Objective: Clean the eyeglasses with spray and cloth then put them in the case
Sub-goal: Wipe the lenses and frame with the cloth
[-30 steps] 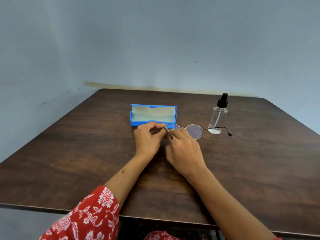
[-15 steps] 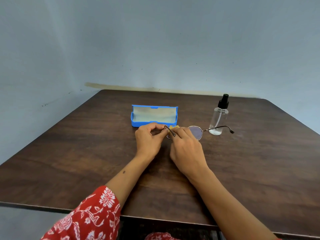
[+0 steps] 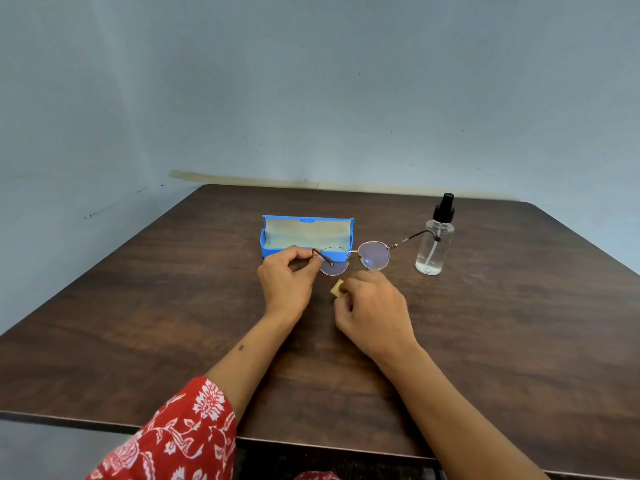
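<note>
My left hand (image 3: 287,277) pinches the left rim of the thin-framed eyeglasses (image 3: 373,254) and holds them just above the table, lenses facing me, one temple arm reaching right toward the bottle. My right hand (image 3: 375,311) sits below the glasses, closed on a small yellow cloth (image 3: 336,289) that pokes out past the fingers; it is apart from the lenses. The blue case (image 3: 306,235) lies open behind my left hand, its pale lining showing. A clear spray bottle (image 3: 434,242) with a black nozzle stands upright at the right.
Everything rests on a dark wooden table (image 3: 173,323) against a pale blue wall. My red patterned sleeve (image 3: 180,438) hangs at the near table edge.
My right hand has pulled back from the left lens toward me with the cloth. The left lens, covered before, now shows. My left hand kept its grip and lifted the glasses slightly.
</note>
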